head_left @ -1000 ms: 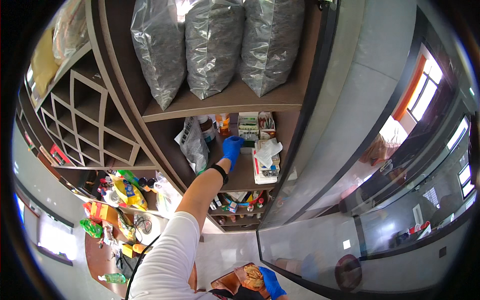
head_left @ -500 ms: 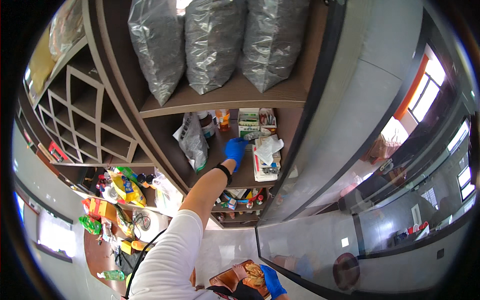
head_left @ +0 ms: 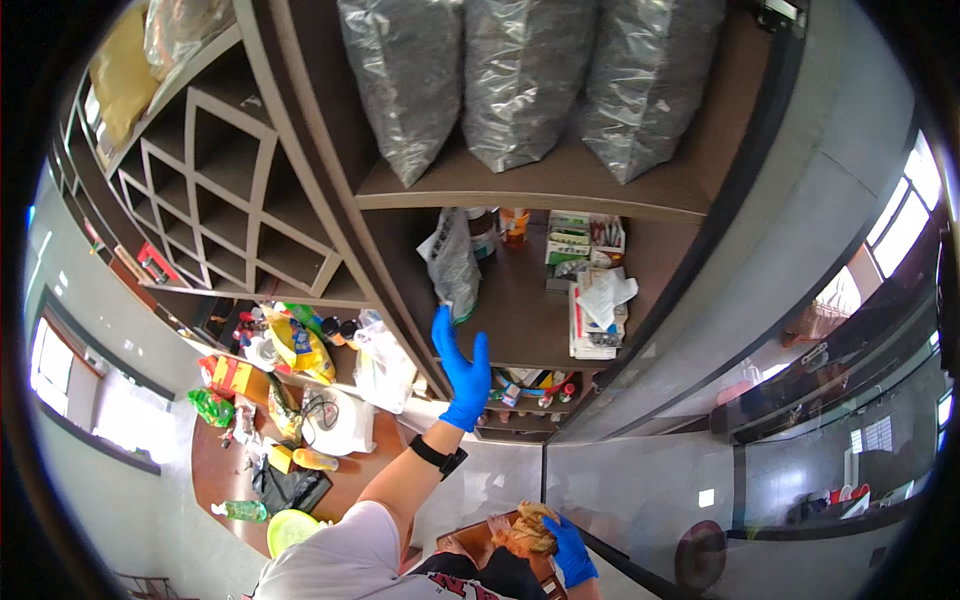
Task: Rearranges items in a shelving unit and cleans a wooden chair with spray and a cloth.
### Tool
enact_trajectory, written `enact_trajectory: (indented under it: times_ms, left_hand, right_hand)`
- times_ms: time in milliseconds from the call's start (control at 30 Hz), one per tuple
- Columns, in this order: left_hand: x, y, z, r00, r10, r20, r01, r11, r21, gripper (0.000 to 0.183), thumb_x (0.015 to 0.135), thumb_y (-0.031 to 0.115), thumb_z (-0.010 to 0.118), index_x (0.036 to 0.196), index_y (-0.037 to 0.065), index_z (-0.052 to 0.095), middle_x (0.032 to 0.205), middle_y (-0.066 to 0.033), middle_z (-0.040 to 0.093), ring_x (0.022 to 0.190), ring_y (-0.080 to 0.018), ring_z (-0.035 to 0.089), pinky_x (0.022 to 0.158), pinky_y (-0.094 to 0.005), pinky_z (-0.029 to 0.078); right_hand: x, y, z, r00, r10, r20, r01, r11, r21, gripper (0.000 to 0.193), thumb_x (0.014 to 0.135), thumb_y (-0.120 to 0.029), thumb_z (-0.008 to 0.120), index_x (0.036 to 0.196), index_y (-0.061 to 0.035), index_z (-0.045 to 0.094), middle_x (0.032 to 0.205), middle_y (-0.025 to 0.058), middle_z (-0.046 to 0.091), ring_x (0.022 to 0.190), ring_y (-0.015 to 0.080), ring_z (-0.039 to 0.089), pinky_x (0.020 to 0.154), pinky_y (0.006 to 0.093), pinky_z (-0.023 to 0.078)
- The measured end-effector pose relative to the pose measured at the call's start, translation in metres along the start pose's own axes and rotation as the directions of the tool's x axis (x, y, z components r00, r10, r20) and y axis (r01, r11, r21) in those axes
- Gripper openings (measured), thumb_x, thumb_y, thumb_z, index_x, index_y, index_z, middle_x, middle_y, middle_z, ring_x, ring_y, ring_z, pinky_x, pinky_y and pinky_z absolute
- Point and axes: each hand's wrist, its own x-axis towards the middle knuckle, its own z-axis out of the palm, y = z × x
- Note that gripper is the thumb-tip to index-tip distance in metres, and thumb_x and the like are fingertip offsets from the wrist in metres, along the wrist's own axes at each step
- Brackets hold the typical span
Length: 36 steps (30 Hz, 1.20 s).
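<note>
Shelving [head_left: 520,190] of dark wood filled the view, seen from below. Person's left hand [head_left: 462,372], in a blue glove with a black wristband, was raised to the front edge of the middle shelf, fingers spread apart and gripping nothing. Index fingertip sat just under the lower corner of a clear plastic bag [head_left: 452,262] standing on that shelf; contact could not be told. Beside the bag stood a jar and an orange bottle [head_left: 514,226], then small boxes [head_left: 570,240] and a stack of papers [head_left: 598,305] at the shelf's right. Upper shelf carried three big grey sacks [head_left: 520,75] side by side.

Right hand [head_left: 570,548], also blue-gloved, was low near the body, closed on a brownish crumpled packet [head_left: 524,530] over a brown board. Round table [head_left: 290,440] to the left held yellow snack bags [head_left: 295,345], a white bag [head_left: 382,365], a green bottle and a yellow-green bowl [head_left: 290,528]. Diamond-shaped cubbies [head_left: 225,190] stood left of the shelves.
</note>
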Motion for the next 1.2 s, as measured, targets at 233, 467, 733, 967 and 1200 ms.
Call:
enact_trajectory:
  times_ms: [233, 467, 733, 967, 1200]
  left_hand:
    - [0.069, -0.033, 0.018, 0.988, -0.157, -0.013, 0.156, 0.987, -0.043, 0.066, 0.082, 0.01, 0.06, 0.137, 0.0, 0.025, 0.137, -0.0181, 0.035, 0.125, -0.0279, 0.036, 0.103, -0.0336, 0.028]
    - [0.089, -0.073, 0.028, 0.88, -0.437, -0.188, 0.387, 0.887, -0.252, 0.039, 0.088, 0.015, 0.056, 0.121, -0.003, 0.049, 0.114, -0.0156, 0.056, 0.102, -0.0218, 0.051, 0.089, -0.0305, 0.039]
    - [0.027, 0.005, -0.042, 0.847, -0.526, -0.073, 0.447, 0.78, -0.438, 0.027, 0.089, 0.02, 0.056, 0.1, -0.004, 0.06, 0.091, -0.002, 0.059, 0.081, -0.0102, 0.05, 0.073, -0.0258, 0.041]
    - [-0.062, 0.044, -0.216, 0.783, -0.622, 0.023, 0.619, 0.774, -0.131, 0.015, 0.086, 0.009, 0.053, 0.08, -0.003, 0.061, 0.069, 0.0022, 0.054, 0.063, -0.0061, 0.045, 0.057, -0.0227, 0.038]
    - [-0.149, 0.084, -0.31, 0.62, -0.768, 0.163, 0.783, 0.618, -0.07, 0.027, 0.089, 0.012, 0.046, 0.103, -0.005, 0.062, 0.09, -0.0086, 0.063, 0.079, -0.0144, 0.058, 0.073, -0.0267, 0.048]
  right_hand:
    - [0.028, -0.019, 0.023, 0.997, -0.068, -0.031, 0.063, 0.987, -0.144, 0.032, 0.084, -0.013, 0.058, 0.112, 0.0021, 0.055, 0.105, 0.008, 0.061, 0.092, 0.0173, 0.06, 0.082, 0.0294, 0.048]
    - [0.043, 0.008, 0.038, 0.941, -0.319, 0.112, 0.329, 0.788, -0.521, 0.034, 0.087, -0.018, 0.056, 0.115, 0.0017, 0.054, 0.112, 0.0097, 0.058, 0.1, 0.0193, 0.056, 0.086, 0.0295, 0.043]
    - [0.057, -0.011, 0.043, 0.754, -0.644, -0.127, 0.497, 0.686, -0.532, 0.034, 0.086, -0.025, 0.059, 0.108, 0.0001, 0.054, 0.096, 0.0098, 0.06, 0.086, 0.0211, 0.059, 0.076, 0.0327, 0.048]
    - [0.094, -0.127, 0.118, 0.832, -0.548, -0.088, 0.549, 0.836, -0.009, 0.041, 0.085, -0.03, 0.061, 0.111, -0.0001, 0.051, 0.107, 0.0083, 0.055, 0.092, 0.0167, 0.055, 0.08, 0.0313, 0.047]
    - [0.217, -0.178, 0.213, 0.41, -0.874, 0.262, 0.587, 0.034, -0.809, 0.069, 0.083, -0.033, 0.058, 0.136, 0.0006, 0.029, 0.139, 0.0254, 0.028, 0.129, 0.0383, 0.028, 0.105, 0.0424, 0.025]
